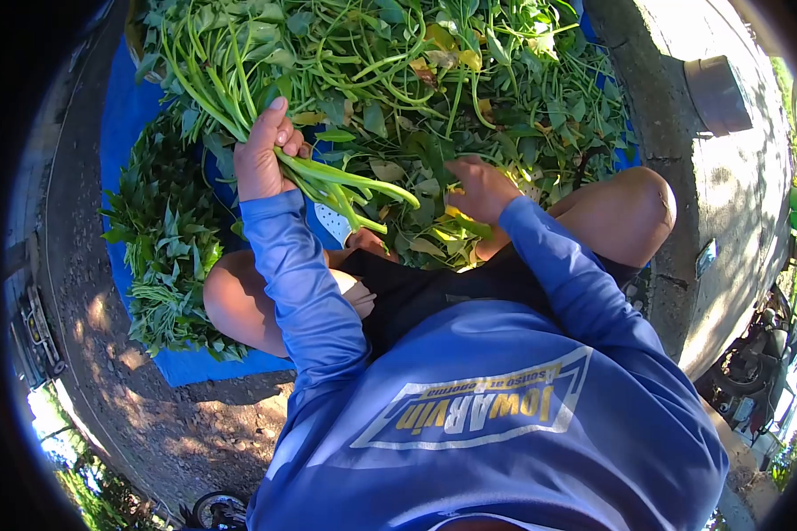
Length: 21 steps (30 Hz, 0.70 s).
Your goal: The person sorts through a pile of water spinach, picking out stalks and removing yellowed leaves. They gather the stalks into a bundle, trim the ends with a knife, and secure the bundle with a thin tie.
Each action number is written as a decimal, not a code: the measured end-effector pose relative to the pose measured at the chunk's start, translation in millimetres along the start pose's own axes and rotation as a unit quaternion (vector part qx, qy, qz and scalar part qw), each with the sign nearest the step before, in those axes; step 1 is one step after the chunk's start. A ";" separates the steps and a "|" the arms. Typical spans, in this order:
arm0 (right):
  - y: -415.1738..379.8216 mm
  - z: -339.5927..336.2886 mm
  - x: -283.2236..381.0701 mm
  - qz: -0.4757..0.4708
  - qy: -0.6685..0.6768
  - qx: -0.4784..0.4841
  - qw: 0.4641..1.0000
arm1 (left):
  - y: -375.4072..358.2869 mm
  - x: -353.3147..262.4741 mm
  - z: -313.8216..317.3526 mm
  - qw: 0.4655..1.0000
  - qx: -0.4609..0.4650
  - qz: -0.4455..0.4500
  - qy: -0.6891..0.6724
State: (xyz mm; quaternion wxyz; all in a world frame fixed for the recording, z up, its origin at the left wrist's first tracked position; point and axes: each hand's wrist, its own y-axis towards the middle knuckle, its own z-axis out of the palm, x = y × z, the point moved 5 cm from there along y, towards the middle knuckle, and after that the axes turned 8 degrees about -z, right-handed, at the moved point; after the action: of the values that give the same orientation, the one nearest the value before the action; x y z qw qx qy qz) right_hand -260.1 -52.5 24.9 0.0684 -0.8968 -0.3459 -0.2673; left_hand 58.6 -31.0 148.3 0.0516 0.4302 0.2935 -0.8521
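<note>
A bunch of long green leafy stems is gripped in my left hand, thumb on top and fingers wrapped round it. The cut ends point toward my lap, and the leafy end spreads over the pile of greens in front of me. My right hand is low over the near side of the pile, fingers curled beside a dark green leaf; what the fingers hold, if anything, I cannot tell. Some yellowed leaves lie just under that hand.
Bundled greens lie to the left on a blue tarp. My bent knees flank the work, with a white perforated shoe between them. A concrete ledge with a brownish block runs along the right.
</note>
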 end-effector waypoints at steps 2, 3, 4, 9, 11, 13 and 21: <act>47.4 -2.7 -35.2 0.216 0.158 0.059 0.962 | 0.9 8.9 5.8 1.000 -0.018 -0.009 0.002; 62.2 12.6 -61.6 0.266 0.189 -0.005 0.945 | 2.3 13.2 9.8 1.000 -0.022 -0.007 0.013; 71.2 20.7 -69.4 0.320 0.239 -0.061 0.915 | 5.6 19.5 11.5 1.000 -0.020 -0.005 0.013; 101.3 19.5 -84.7 0.373 0.277 -0.209 0.860 | 10.3 44.5 16.9 0.998 -0.035 -0.041 0.042; 102.5 0.2 -78.9 0.303 0.262 -0.257 0.879 | 14.5 52.4 11.0 0.996 -0.045 -0.037 0.062; 96.3 -29.0 -65.9 0.257 0.324 -0.275 0.868 | 23.3 64.1 5.0 0.996 -0.045 -0.029 0.065; 64.0 -140.9 19.4 0.166 0.416 -0.199 0.872 | 43.7 81.7 10.3 0.997 -0.010 0.011 0.079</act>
State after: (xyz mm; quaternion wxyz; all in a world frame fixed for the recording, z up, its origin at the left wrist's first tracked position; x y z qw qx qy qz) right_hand -267.0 -132.5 158.6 0.0698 -0.7414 -0.0711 -0.6636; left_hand 15.3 -59.2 70.7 0.0417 0.4985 0.3001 -0.8122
